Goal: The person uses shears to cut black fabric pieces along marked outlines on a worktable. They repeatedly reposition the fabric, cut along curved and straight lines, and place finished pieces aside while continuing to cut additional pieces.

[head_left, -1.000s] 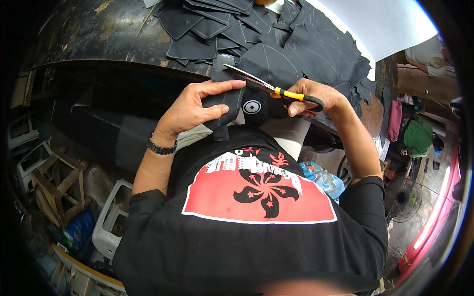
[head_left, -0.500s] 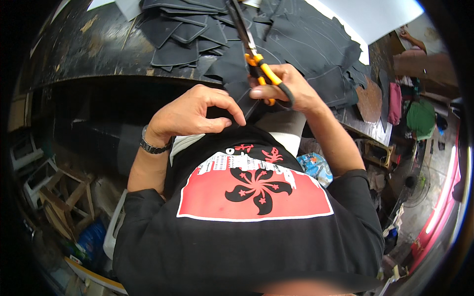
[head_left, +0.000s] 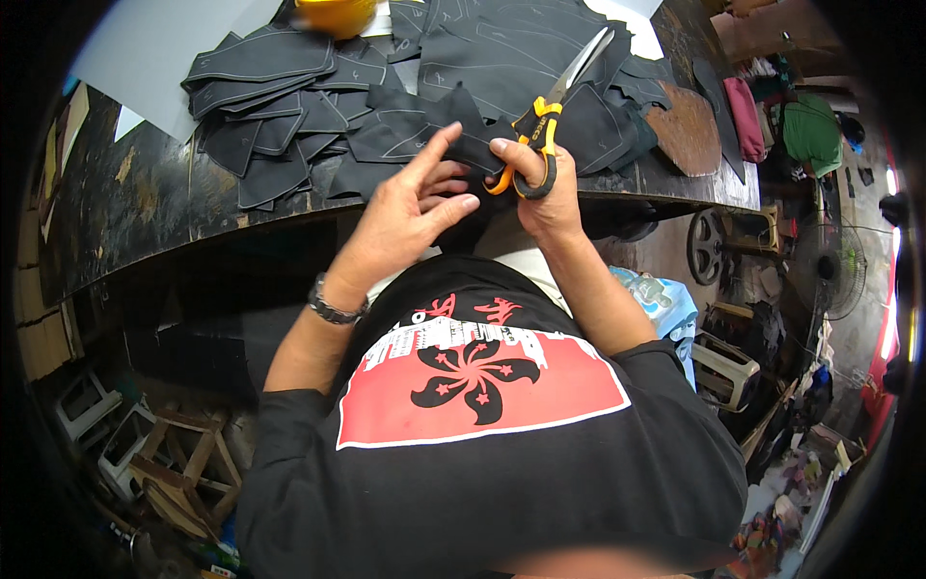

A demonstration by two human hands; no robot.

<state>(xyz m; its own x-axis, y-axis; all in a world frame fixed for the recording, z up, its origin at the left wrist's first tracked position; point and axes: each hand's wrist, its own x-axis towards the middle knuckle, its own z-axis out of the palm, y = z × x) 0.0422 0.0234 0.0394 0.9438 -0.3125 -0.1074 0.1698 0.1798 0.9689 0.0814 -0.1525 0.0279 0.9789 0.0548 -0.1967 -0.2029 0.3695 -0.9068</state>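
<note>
My right hand [head_left: 550, 198] grips a pair of scissors [head_left: 542, 121] by its yellow and black handles, the blades pointing up and to the right over the black fabric. The two blades lie nearly together. My left hand [head_left: 400, 217] is raised at the table's front edge with its fingers apart and nothing in them. Just beyond its fingertips lies a black fabric piece [head_left: 410, 130] with pale chalk lines, running toward the scissor handles. Whether my right hand also touches that fabric, I cannot tell.
Overlapping cut black pieces [head_left: 270, 125] lie left on the dark worn table [head_left: 154, 193]. A larger chalk-marked sheet [head_left: 492, 48] spreads behind the scissors. At the back is a yellow object [head_left: 338, 14]; a brown piece [head_left: 685, 130] lies right. A wooden stool [head_left: 188, 463] stands lower left.
The view has shifted. The scissors have swung from pointing up-left to up-right, still in my right hand. My left hand has moved up toward the fabric, its fingers spreading.
</note>
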